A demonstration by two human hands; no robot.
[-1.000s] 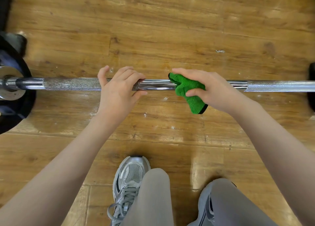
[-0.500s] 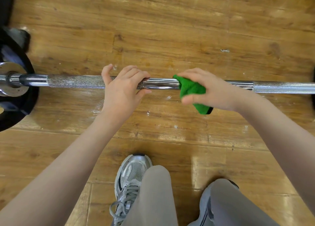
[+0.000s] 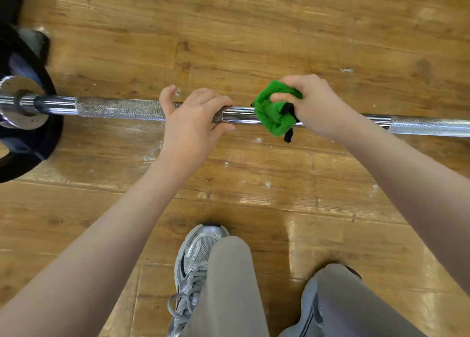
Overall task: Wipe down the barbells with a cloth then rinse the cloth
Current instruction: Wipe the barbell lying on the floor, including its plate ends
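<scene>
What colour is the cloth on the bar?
Bright green cloth with a black edge or tag, clearest in the head view.

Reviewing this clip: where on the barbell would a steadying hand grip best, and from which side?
On the rough knurled stretch of the barbell, coming from above: the bar lies level just off the floor, and the left hand already curls over it there, beside the smooth middle.

Barbell lying across wooden floor, black plate at left edge. Left hand curled over knurled shaft near its middle, thumb under. Right hand just beside it, gripping bunched green cloth against smooth chrome section, black tag dangling. Grey sneakers and grey trouser legs at bottom edge.
</scene>
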